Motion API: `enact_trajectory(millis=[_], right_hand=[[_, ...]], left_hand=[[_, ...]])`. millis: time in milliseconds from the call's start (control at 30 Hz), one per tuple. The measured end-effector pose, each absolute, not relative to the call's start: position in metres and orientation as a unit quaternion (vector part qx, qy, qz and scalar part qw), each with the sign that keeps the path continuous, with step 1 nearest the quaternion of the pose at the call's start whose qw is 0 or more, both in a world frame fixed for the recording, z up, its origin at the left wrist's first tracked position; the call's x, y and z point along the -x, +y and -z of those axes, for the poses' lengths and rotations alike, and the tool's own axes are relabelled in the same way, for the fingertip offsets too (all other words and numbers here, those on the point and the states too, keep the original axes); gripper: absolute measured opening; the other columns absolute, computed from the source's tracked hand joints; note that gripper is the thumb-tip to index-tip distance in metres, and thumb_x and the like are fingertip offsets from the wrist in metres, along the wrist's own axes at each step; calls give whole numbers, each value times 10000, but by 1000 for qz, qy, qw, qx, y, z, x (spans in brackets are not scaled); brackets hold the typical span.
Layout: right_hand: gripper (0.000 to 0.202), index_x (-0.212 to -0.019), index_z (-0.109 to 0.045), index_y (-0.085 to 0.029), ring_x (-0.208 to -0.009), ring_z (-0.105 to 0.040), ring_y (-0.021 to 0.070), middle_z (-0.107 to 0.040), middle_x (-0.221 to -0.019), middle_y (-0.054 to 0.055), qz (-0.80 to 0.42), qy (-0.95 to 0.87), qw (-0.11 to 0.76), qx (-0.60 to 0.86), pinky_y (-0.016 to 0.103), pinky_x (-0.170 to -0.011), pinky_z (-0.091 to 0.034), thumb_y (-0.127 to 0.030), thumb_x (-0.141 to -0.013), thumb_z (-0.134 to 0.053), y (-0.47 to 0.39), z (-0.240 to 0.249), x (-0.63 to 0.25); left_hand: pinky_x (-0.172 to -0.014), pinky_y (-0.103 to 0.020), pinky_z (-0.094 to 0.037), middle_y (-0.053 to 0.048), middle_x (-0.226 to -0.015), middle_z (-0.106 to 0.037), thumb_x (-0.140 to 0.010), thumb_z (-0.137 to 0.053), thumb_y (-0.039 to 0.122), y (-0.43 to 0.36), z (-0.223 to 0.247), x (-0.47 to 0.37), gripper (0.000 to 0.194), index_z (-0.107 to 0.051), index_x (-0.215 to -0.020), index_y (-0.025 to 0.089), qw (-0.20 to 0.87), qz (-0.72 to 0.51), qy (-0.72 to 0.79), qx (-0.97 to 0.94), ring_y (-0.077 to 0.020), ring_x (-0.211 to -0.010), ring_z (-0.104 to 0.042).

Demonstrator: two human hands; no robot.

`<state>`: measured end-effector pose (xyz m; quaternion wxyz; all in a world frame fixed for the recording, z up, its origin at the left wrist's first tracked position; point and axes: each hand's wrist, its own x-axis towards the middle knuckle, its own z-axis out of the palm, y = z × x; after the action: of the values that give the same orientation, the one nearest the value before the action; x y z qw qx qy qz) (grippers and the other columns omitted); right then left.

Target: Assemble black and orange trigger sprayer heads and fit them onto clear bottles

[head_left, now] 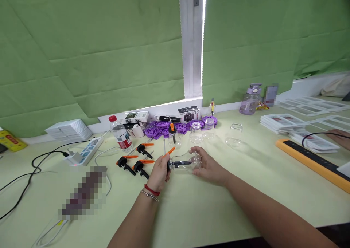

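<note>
My left hand (160, 170) is closed round a black dispenser top with an orange lever (170, 151). Its black stem lies inside a clear glass bottle (186, 161), which is tilted on its side. Around the bottle's wide end, the fingers of my right hand (207, 166) are wrapped. Left of my hands, several similar black and orange tops (125, 164) lie on the table. One more top (172, 128) stands in a glass bottle behind my hands. Other clear glass bottles (196, 133) stand nearby, and one glass (234, 134) is farther right.
Purple plastic parts (164, 129) and boxes (136, 117) line the wall. A red-capped water bottle (120, 134), power strip (89, 151) and cables are left. On the right are a purple bottle (248, 101), stacked cards (283, 123), an orange-black bar (314, 164) and another person's hand (339, 138).
</note>
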<state>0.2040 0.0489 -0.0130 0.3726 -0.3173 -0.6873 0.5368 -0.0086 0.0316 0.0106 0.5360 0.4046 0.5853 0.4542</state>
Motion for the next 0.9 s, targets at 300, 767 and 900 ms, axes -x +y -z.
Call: enact_trajectory(millis=[300,767,900], right_hand=[[460,-1130,-406,-246,-1271,-353,261,-374,-1352,122,-246,-853,384,255,456,-1031,-335,-186,-729,-622,49,10,-205],[588,-1160,-371,-240,-377,-411,62,-570,-708,-19,-621,-608,294,398,187,-368,-290,-710,-813,-313,54,13,-199],[590,-1245,-305,-293,-550,-515,85,-540,-991,37,-616,-596,327,397,193,-422,-351,-670,-804,-413,55,9,-197]], left_hand=[[-308,-192,-211,96,-359,-359,-828,-382,542,33,-8,16,356,-433,-689,218,573,-399,596,-397,-52,-270,-190],[-295,-181,-209,89,-407,-353,-817,-416,532,31,-7,5,353,-394,-671,212,512,-435,588,-449,-61,-310,-267],[-305,-180,-216,86,-412,-362,-829,-408,527,34,-5,7,348,-390,-681,214,496,-431,612,-441,-68,-320,-290]])
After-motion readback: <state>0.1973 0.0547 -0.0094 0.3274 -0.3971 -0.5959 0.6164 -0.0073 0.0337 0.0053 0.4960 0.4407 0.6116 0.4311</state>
